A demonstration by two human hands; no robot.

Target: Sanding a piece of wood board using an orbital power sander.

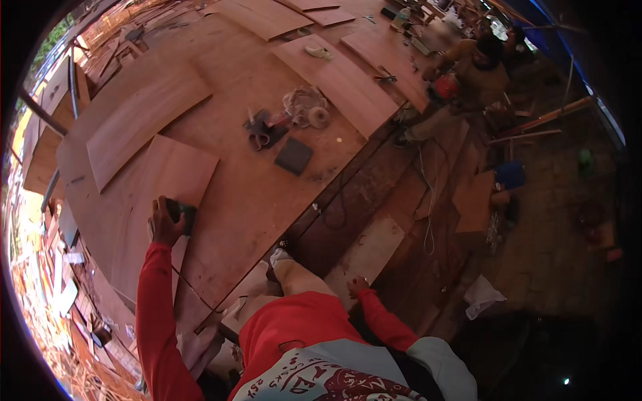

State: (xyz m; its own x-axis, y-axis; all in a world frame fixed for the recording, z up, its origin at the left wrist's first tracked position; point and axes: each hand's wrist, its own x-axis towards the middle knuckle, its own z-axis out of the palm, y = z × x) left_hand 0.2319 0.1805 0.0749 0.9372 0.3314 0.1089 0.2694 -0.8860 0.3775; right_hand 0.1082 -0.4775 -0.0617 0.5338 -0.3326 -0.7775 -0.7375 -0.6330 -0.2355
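Note:
My left hand [165, 222] is closed around a dark block [180, 215], which looks like a sanding block. It presses the block onto a reddish-brown wood panel [175, 168] at the left of the big work surface. My right hand [358, 286] hangs low beside my leg, above a pale board [374, 250]; its fingers look loosely apart and nothing shows in them. A dark square sheet [294, 156] lies on the work surface to the right of the panel. Beyond it are a dark tool [259, 130] and a crumpled clear plastic bag with a tape roll [319, 117].
Another panel [144, 127] lies farther left, with several more along the far side, one [354, 90] near the right edge. A co-worker [478, 70] sits at the far right. Below that edge are a loose cord [431, 200], a blue container [511, 174] and a white bag [483, 296].

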